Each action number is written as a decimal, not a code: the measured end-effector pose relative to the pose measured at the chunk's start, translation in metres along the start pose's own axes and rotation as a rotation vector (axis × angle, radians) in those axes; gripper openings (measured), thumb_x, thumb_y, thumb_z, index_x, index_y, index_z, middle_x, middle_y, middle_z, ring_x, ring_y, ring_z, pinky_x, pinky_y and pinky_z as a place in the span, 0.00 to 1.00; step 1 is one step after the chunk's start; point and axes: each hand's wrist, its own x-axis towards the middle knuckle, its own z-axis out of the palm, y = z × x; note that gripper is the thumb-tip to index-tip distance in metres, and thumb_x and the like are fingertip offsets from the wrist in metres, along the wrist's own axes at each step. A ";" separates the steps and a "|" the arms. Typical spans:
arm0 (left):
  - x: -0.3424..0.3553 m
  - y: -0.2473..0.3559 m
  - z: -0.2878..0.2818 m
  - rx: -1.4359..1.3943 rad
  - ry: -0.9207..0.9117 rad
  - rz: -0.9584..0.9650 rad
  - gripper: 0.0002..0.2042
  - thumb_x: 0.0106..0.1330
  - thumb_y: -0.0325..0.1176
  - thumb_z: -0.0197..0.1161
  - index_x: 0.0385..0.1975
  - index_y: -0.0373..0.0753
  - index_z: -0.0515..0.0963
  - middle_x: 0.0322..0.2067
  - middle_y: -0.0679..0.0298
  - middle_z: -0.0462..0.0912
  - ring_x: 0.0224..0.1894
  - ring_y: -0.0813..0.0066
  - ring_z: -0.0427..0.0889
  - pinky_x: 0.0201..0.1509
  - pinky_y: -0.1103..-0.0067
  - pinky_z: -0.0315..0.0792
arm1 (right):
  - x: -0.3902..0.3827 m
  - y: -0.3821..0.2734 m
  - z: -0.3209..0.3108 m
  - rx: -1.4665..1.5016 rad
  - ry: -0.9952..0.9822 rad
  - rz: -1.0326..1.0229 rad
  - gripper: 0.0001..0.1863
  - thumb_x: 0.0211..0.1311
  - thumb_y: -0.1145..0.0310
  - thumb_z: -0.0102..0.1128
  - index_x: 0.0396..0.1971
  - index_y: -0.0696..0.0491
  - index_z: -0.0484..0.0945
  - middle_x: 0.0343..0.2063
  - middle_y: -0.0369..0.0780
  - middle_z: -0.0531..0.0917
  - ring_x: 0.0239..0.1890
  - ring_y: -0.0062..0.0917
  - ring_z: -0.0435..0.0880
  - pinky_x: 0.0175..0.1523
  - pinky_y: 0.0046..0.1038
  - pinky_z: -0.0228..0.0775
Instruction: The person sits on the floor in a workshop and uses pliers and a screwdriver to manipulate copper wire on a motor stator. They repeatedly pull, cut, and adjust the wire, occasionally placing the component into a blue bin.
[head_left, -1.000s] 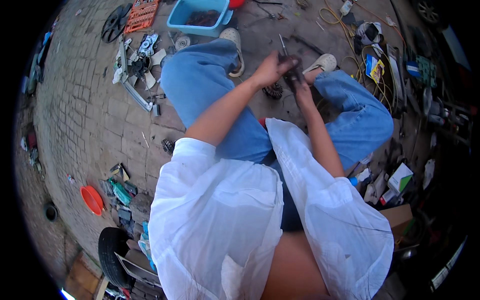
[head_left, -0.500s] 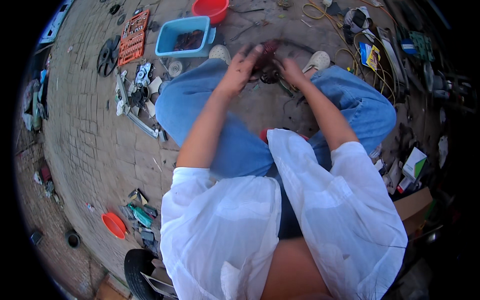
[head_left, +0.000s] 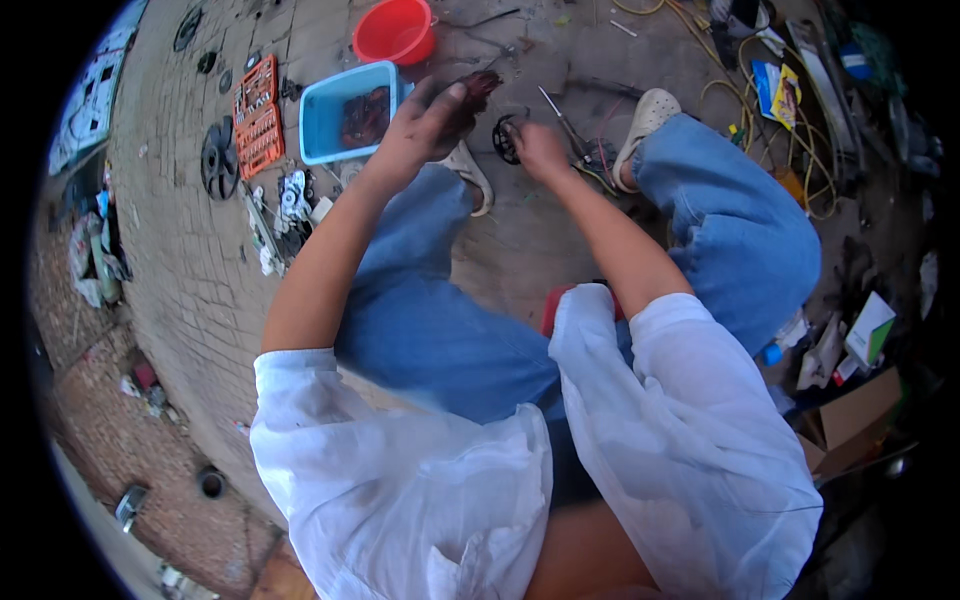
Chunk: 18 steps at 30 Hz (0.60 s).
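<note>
We see that the whole view has slid since half a second ago: the blue tub (head_left: pixel 350 120) and the red bucket (head_left: pixel 395 30) now sit lower and closer to the middle of the top, and the orange tool case (head_left: pixel 258 115) has come in at the upper left. The blue jeans (head_left: pixel 450 330) and white shirt sleeves (head_left: pixel 400 480) fill the middle and bottom, as before.

The hands have moved apart. Before, both were pressed together on one dark part. Now the left hand (head_left: pixel 425 125) is up near the top middle, just right of the blue tub, with its fingers curled around a small dark reddish part (head_left: pixel 478 85) that sticks out above the fingertips. The right hand (head_left: pixel 538 150) is lower and to the right, closed in a loose fist beside a small black ring-shaped piece (head_left: pixel 503 140) on the ground. We cannot tell if it grips the ring or only touches it.

The dark part is too small and dirty for us to say what it is. The stuff in the blue tub is only a dark brown heap. The right edge of the frame is dark, so the boxes (head_left: pixel 855 415) and yellow cable (head_left: pixel 800 110) there are hard to make out. The shirt hides the lap.
</note>
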 end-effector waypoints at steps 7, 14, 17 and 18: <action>0.065 -0.039 -0.038 0.041 0.038 -0.026 0.41 0.64 0.51 0.57 0.64 0.24 0.47 0.50 0.50 0.74 0.49 0.67 0.78 0.47 0.80 0.72 | 0.004 0.031 0.042 0.149 0.013 0.137 0.23 0.59 0.58 0.58 0.49 0.57 0.72 0.40 0.53 0.79 0.44 0.48 0.78 0.49 0.41 0.70; 0.090 -0.037 -0.060 -0.085 0.072 0.082 0.24 0.68 0.55 0.44 0.49 0.40 0.67 0.24 0.67 0.71 0.14 0.87 0.56 0.18 0.87 0.50 | -0.070 0.115 0.036 -0.362 0.107 0.546 0.33 0.48 0.55 0.68 0.50 0.59 0.68 0.53 0.53 0.69 0.59 0.47 0.65 0.62 0.41 0.59; 0.091 -0.044 -0.082 -0.097 0.047 0.121 0.25 0.68 0.56 0.43 0.49 0.39 0.67 0.24 0.67 0.71 0.14 0.87 0.55 0.18 0.87 0.50 | -0.092 0.122 0.031 -0.465 -0.004 0.552 0.35 0.45 0.59 0.71 0.54 0.54 0.67 0.57 0.51 0.65 0.63 0.45 0.59 0.65 0.42 0.55; 0.091 -0.045 -0.080 -0.105 0.053 0.140 0.25 0.67 0.57 0.43 0.49 0.39 0.67 0.24 0.67 0.71 0.14 0.87 0.55 0.18 0.87 0.50 | -0.094 0.126 0.030 -0.483 -0.031 0.545 0.35 0.45 0.60 0.71 0.54 0.53 0.67 0.57 0.51 0.64 0.64 0.45 0.59 0.65 0.42 0.55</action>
